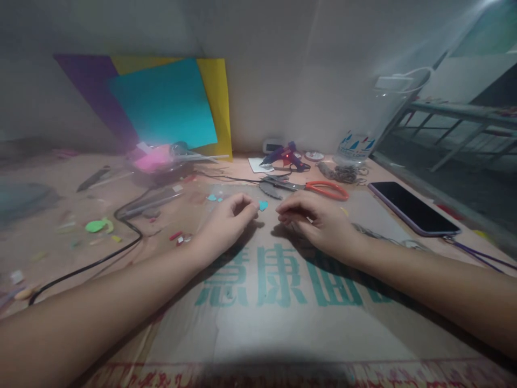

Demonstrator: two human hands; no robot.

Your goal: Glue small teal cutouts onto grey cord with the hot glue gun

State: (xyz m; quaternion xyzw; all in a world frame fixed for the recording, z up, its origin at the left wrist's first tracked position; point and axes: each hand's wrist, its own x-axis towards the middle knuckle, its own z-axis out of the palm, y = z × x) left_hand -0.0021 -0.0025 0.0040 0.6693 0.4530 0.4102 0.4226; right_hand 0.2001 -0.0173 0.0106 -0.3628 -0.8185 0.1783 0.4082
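Here my forearms (133, 296) slant in from either side, hands nearly meeting. My left hand (228, 221) pinches a small turquoise cutout (263, 206) at the fingertips — just short of my right hand (319, 221), whose fingers curl, gripping something or nothing, I can't tell. Between them, the cardboard (262, 334) carries green Chinese characters (280, 277) — 康 reads clearest.

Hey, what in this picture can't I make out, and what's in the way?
All from the head view:
Whatever the right hand may hold: its curled fingers hide it.
Exact outline of the blue piece at the fingertips of the left hand: too small and blurred.
Rightmost green lettering: partly covered by the right forearm.
Near end of the black cable: lost behind the left forearm.
Items on the far bench: too distant and blurred.
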